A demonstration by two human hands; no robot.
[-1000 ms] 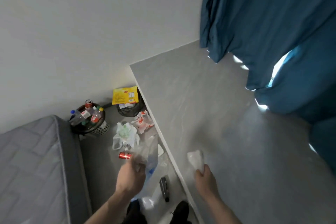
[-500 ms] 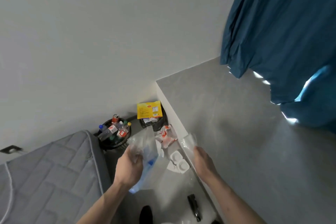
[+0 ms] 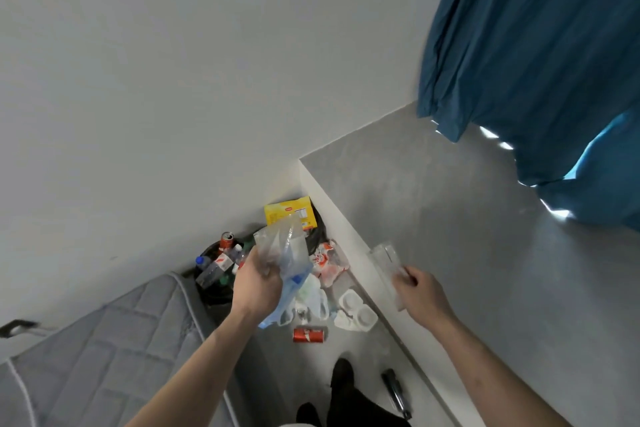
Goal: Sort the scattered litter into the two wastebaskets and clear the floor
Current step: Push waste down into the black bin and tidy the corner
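My left hand (image 3: 258,286) grips a crumpled clear plastic bag with blue print (image 3: 287,253), held up in front of the bins. My right hand (image 3: 417,289) pinches a small clear plastic wrapper (image 3: 386,262) over the edge of the raised grey ledge. A black wastebasket (image 3: 216,291) by the wall is packed with bottles and a red can (image 3: 227,240). Behind it a second black wastebasket (image 3: 317,234) holds a yellow packet (image 3: 289,215). On the floor lie a red can (image 3: 308,335), a white moulded tray (image 3: 355,312), a red-and-white wrapper (image 3: 327,262) and a whitish bag (image 3: 313,295).
A grey mattress (image 3: 104,357) borders the narrow floor strip on the left. A raised grey ledge (image 3: 467,253) runs along the right, under a blue curtain (image 3: 536,62). A dark cylindrical object (image 3: 396,393) lies near my feet (image 3: 341,374).
The view has tilted and shifted. Both hands have risen and moved forward, the left lifting its clear bag up toward the bins, the right carrying its wrapper further right.
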